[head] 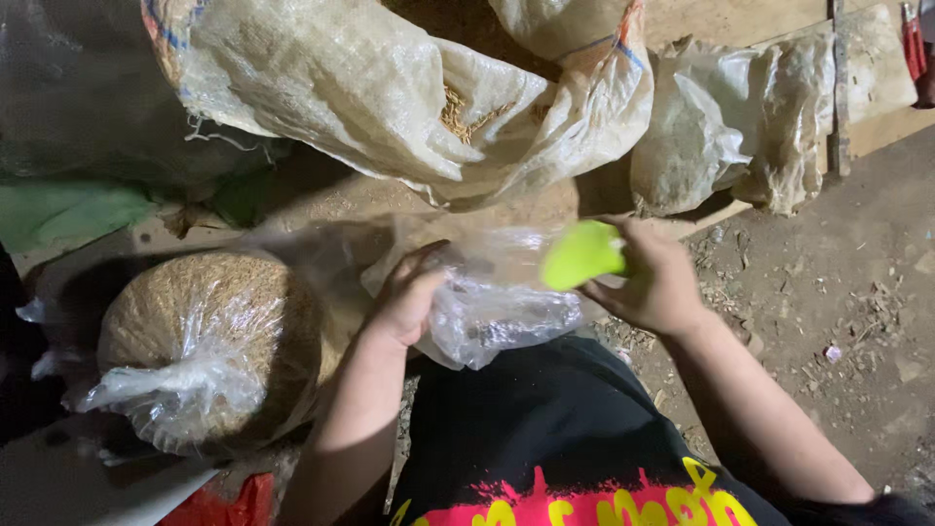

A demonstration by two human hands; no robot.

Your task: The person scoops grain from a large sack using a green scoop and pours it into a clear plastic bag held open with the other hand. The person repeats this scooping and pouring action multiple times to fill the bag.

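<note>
Clear plastic bag (487,312) in left grip (407,297) (scoop (582,255) right (654,282)).

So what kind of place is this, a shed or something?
Probably a rough storage or packing shed for grain or husk: a bare dirt floor, an open woven sack of husk-like material, and a filled, tied clear bag beside it.

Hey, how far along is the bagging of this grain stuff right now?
One filled clear bag sits tied off at the left. The left hand holds an empty-looking clear plastic bag open; the right hand holds a green scoop. The woven sack behind still shows grain inside.
</note>
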